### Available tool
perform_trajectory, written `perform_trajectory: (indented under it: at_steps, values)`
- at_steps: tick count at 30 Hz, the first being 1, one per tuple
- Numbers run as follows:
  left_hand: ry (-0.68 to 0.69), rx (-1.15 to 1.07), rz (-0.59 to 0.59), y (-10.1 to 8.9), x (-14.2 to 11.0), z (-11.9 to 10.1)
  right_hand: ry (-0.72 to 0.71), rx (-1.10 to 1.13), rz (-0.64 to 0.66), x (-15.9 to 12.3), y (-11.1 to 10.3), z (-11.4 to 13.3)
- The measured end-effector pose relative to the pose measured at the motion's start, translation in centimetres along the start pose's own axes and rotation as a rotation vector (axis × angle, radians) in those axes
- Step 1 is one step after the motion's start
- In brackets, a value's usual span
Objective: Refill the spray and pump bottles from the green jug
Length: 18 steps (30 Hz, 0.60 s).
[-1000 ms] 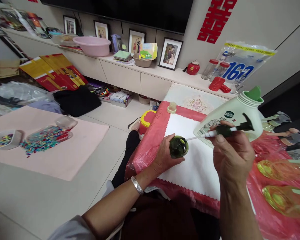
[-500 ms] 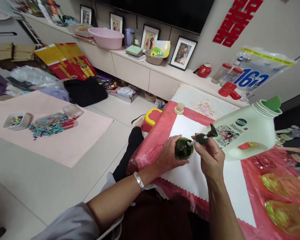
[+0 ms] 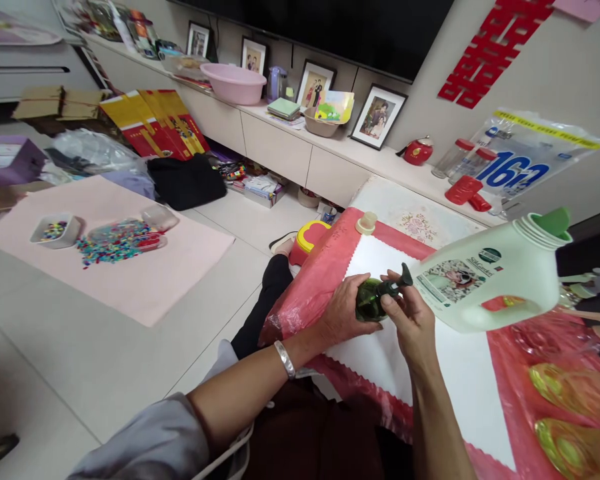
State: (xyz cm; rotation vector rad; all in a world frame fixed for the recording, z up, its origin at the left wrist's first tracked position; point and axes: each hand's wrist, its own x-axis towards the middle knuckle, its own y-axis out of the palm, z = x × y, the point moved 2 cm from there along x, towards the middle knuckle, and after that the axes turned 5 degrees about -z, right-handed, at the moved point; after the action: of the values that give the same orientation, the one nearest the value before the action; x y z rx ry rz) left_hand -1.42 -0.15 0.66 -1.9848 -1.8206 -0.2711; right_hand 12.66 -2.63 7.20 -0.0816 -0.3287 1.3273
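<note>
My left hand (image 3: pixel 347 309) is wrapped around a dark green pump bottle (image 3: pixel 367 303), seen from above its neck. Between the thumb and fingers of my right hand (image 3: pixel 413 317) is the dark pump head (image 3: pixel 391 287), seated at the bottle's mouth, its spout pointing up and right. Whether its thread has caught cannot be seen. Just right of my hands stands a large pale green detergent jug (image 3: pixel 500 273), without a cap over its green pouring spout (image 3: pixel 554 225). A white scalloped mat (image 3: pixel 460 373) lies under my hands and the jug.
A pale cap (image 3: pixel 367 223) sits on the red-covered table (image 3: pixel 310 293). Yellow clear bottles (image 3: pixel 575 387) lie at the right edge. A pink sheet (image 3: pixel 180 283) with colourful beads (image 3: pixel 113 250) is on the floor. Behind runs a low cabinet (image 3: pixel 275 137) with picture frames.
My right hand has moved left and brought the pump head onto the bottle's mouth; its tube no longer shows. The view has shifted slightly.
</note>
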Motion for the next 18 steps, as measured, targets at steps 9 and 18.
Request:
perform_trajectory:
  at_steps: [9, 18]
  values:
    - [-0.068, -0.046, 0.13, -0.8, 0.3, 0.2, -0.012, 0.01, -0.063, 0.2, 0.6, 0.2]
    - [-0.028, 0.139, 0.272, -4.0, 0.8, -1.8, -0.011, 0.031, -0.098, 0.2, 0.9, 0.2]
